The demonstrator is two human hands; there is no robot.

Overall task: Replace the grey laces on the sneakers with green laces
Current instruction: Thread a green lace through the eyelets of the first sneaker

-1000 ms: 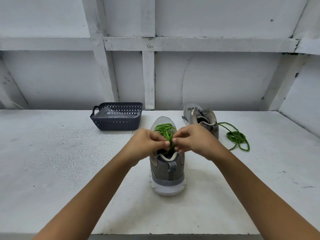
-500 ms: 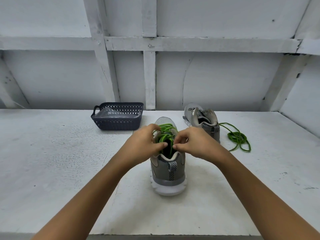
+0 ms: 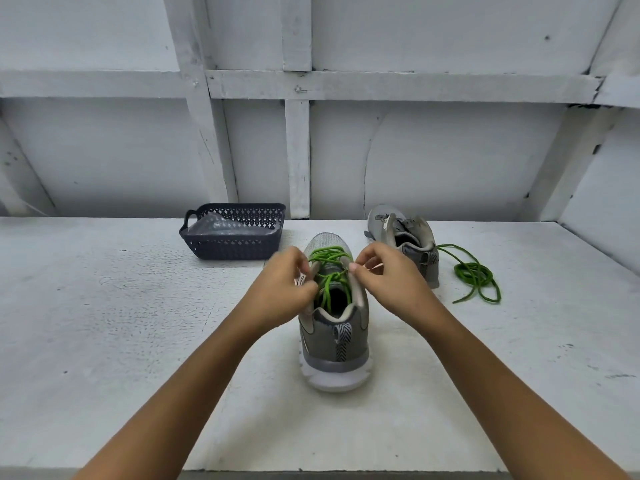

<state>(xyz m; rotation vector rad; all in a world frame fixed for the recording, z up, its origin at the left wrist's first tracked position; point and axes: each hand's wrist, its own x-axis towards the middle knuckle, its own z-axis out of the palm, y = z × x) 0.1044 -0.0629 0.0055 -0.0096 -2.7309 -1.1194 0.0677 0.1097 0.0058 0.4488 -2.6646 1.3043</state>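
Observation:
A grey sneaker [image 3: 333,336] stands in the middle of the table, heel toward me, with a green lace [image 3: 329,270] threaded across its top. The lace ends hang into the shoe's opening. My left hand [image 3: 289,289], a little blurred, grips the left edge of that opening with curled fingers. My right hand [image 3: 381,282] pinches the right edge between thumb and forefinger. A second grey sneaker [image 3: 405,240] with no lace stands at the back right. Beside it a loose green lace [image 3: 475,276] lies coiled on the table.
A dark blue lattice basket [image 3: 235,249] with clear plastic inside stands at the back left of the white table [image 3: 121,323]. A white panelled wall closes the back and right side. The table's front edge runs just below my forearms.
My hands met over the middle of the lace a second ago. They have since parted to the two sides of the near sneaker's opening, and the lace ends now hang free inside.

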